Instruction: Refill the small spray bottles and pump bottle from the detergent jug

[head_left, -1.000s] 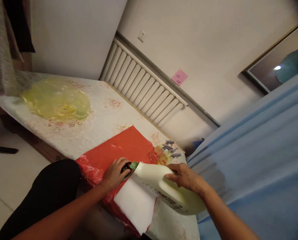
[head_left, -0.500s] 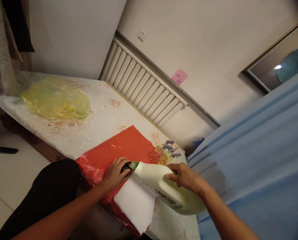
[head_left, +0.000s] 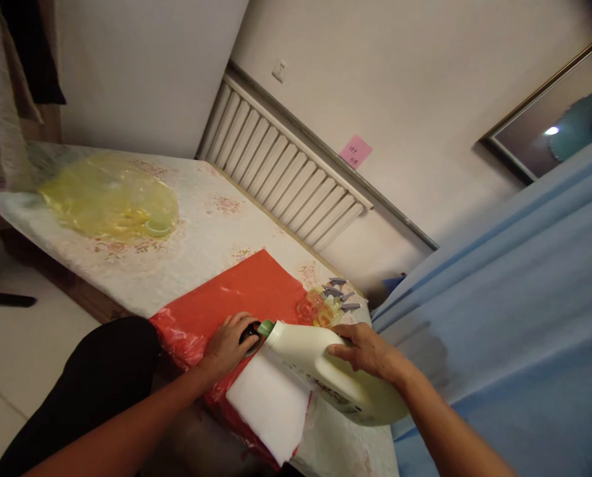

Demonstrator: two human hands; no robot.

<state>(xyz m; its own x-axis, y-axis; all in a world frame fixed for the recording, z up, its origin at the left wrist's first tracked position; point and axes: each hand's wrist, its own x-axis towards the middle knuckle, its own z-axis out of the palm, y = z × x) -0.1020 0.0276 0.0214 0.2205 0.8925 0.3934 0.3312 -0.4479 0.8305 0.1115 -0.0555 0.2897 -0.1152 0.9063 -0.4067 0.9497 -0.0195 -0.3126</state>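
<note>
My right hand (head_left: 362,354) grips the handle of a large pale-green detergent jug (head_left: 320,371), tilted with its green pouring spout (head_left: 266,328) pointing left. My left hand (head_left: 229,343) is closed around a small dark brown container (head_left: 250,336), whose opening meets the spout. My fingers partly hide this container, and I cannot tell whether liquid is flowing. Both hands are over a red plastic sheet (head_left: 256,285) laid on the table. Just below the spout lies a white pad (head_left: 270,404), on the sheet's near part.
Clear orange and yellow items (head_left: 320,308) and several grey clips (head_left: 343,291) lie beyond the jug. A yellow plastic bag (head_left: 107,192) with a light-green cap (head_left: 159,227) rests on the flowered tablecloth (head_left: 201,232). A radiator (head_left: 286,165) and a blue curtain (head_left: 499,305) border the table.
Both hands, the jug and the dark container keep nearly the same positions. Only the camera view has shifted very slightly.
</note>
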